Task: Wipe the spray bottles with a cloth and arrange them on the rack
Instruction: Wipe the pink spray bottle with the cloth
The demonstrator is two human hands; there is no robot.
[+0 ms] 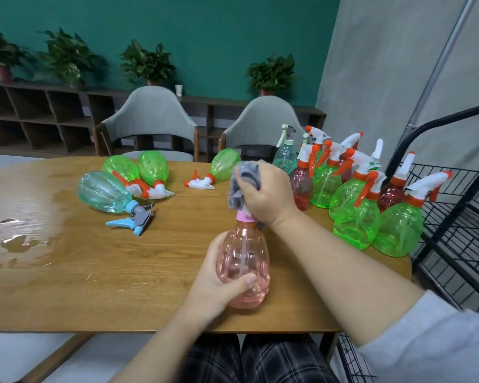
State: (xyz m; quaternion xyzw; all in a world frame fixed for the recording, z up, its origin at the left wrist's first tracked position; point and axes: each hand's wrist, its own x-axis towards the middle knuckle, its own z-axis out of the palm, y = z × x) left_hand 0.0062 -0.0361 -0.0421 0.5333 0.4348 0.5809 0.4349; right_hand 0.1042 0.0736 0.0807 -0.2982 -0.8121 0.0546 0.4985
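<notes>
A pink spray bottle (pixel 244 268) stands upright on the wooden table (pixel 94 286) near its front edge. My left hand (pixel 219 283) grips its body from the left, thumb across the front. My right hand (pixel 266 192) holds a grey cloth (pixel 242 186) wrapped over the bottle's spray head, which is hidden. Several green and red bottles (pixel 354 217) with orange-and-white triggers stand upright at the table's right end. A black wire rack (pixel 459 217) stands just right of the table.
Lying on their sides at the far left are a teal bottle (pixel 105 193), two green bottles (pixel 138 168) and one more green bottle (pixel 224 164). Water puddles (pixel 14 241) wet the table's left part. Two grey chairs (pixel 150 120) stand behind it.
</notes>
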